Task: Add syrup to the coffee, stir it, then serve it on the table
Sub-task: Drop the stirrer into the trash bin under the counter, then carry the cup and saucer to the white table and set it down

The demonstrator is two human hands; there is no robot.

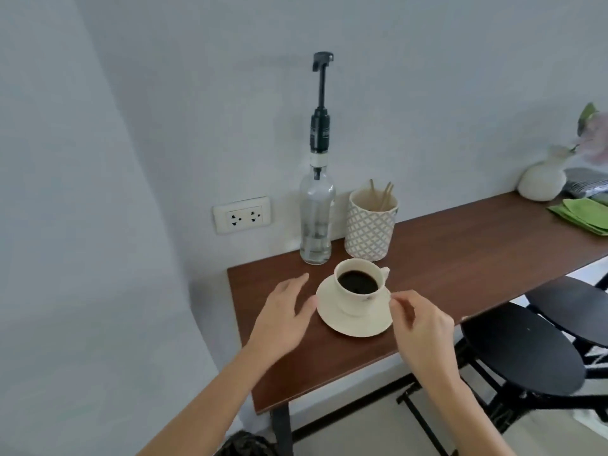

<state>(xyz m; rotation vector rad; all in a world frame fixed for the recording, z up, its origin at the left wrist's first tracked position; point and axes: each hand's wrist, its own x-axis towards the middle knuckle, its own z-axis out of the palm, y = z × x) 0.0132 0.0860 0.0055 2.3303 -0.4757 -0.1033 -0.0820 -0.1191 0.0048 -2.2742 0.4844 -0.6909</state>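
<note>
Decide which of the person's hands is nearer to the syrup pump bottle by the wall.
Left. The left hand lies open on the table just in front of the syrup bottle, left of the saucer. The right hand is at the saucer's right edge, farther away.

Two bare forearms, no sleeves, watch or rings visible (left hand [283,315], right hand [424,327]) beside the saucer [355,327].

flower [594,134] cropped at right edge
</note>
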